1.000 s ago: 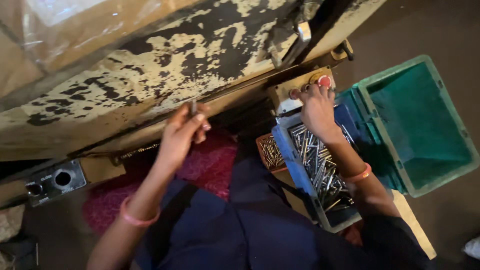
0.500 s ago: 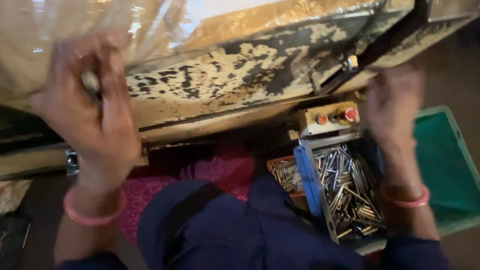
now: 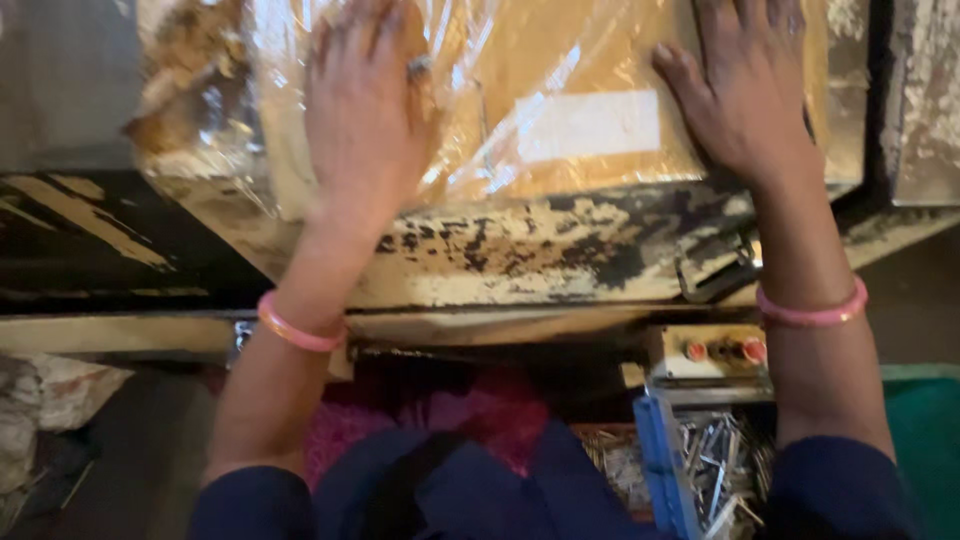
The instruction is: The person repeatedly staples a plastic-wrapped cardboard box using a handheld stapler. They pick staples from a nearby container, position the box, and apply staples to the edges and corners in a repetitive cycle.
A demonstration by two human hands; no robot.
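Both my hands lie flat on a clear plastic sheet (image 3: 530,120) that covers a yellow-brown worktop with a white label under it. My left hand (image 3: 365,105) presses the sheet at the left, fingers spread, with a small dark object by the index finger. My right hand (image 3: 745,85) rests palm down at the right, fingers apart. Each wrist wears a pink bangle. The bench edge (image 3: 520,250) below them is worn, with peeling cream paint over black.
Under the bench at the right sits a small control box (image 3: 715,352) with red buttons. Below it a blue-framed tray (image 3: 700,470) holds several shiny metal pieces. A green bin (image 3: 925,440) shows at the right edge. Pink cloth (image 3: 470,415) lies on my lap.
Both hands rose from below the bench edge onto the plastic-covered top. The right hand left the tray and button box; the left hand went from gripping a small part to lying flat.
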